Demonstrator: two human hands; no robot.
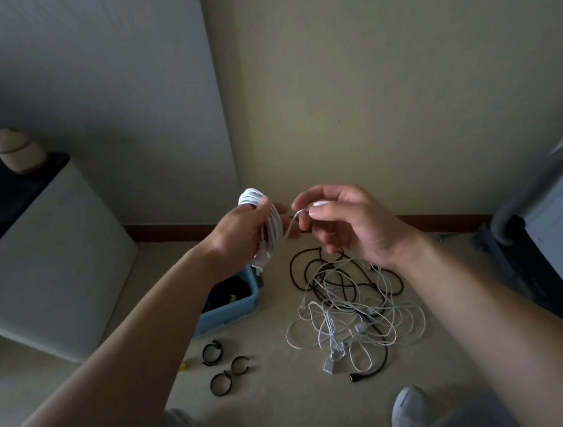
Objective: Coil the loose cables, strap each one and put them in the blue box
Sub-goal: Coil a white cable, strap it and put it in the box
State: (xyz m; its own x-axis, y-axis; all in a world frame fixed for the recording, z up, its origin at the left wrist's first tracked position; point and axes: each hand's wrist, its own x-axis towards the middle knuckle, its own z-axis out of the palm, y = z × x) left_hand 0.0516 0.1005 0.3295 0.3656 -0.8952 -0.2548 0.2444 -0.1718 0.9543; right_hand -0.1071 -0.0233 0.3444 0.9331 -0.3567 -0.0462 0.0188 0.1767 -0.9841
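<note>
My left hand (pixel 237 231) is raised in front of me with its fingers curled round a white cable (pixel 254 198) that is wound into a tight coil; the loops stick out above my knuckles and hang below my palm. A short free tail of that same cable runs across the small gap to my right hand (pixel 353 223), which pinches the end between thumb and forefinger, the other fingers loosely curled beneath. The two hands are near each other at about the same height, joined only by that bit of cable.

Beneath my left hand and forearm, on the floor, sits the blue box (pixel 234 312), partly hidden by my arm, with dark things inside that I cannot make out. Below my right hand lies the tangled heap of loose cables (pixel 351 310), white and black mixed together, just to the right of the box. Three black straps (pixel 212 353), each curled into a ring, lie on the floor in front of the box, close to one another and apart from the heap
</note>
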